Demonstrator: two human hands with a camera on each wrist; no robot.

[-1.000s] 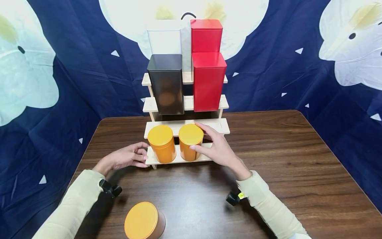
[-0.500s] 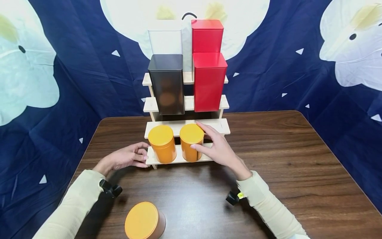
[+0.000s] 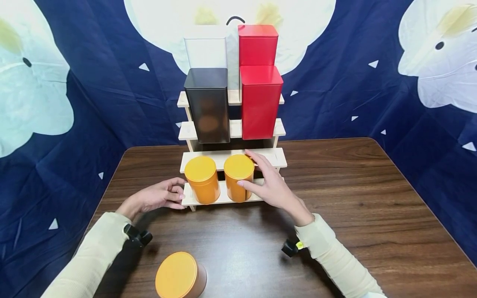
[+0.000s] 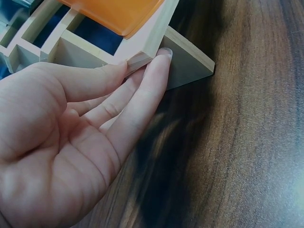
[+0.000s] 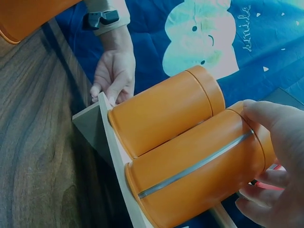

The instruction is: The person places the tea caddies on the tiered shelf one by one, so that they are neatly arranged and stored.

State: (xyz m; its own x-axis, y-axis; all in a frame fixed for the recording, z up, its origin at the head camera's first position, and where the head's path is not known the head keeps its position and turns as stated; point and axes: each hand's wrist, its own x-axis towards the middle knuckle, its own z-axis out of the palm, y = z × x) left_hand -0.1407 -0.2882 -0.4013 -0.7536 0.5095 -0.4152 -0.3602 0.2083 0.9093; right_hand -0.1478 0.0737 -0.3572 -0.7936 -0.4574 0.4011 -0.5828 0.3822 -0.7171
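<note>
A stepped wooden rack (image 3: 275,157) bears two round orange canisters on its lowest step. My right hand (image 3: 273,186) grips the right canister (image 3: 234,188) near its lid, thumb in front and fingers behind. A straight seam runs down that canister's side, plainest in the right wrist view. Beside it, the left canister (image 3: 203,188) stands upright, the two lids a little apart. My left hand (image 3: 158,194) pinches the left end of the lowest step; in the left wrist view its thumb lies on top and a finger (image 4: 147,95) reaches the underside.
A third orange canister (image 3: 179,275) stands on the brown table (image 3: 335,198) near the front. Higher on the rack are a black tin (image 3: 208,107), a white tin (image 3: 205,51) and two red tins, the front one (image 3: 261,107) lower. A blue cloth (image 3: 316,111) hangs behind.
The right canister has turned slightly in my right hand, bringing its seam into view at the front. My left hand stays at the rack's end.
</note>
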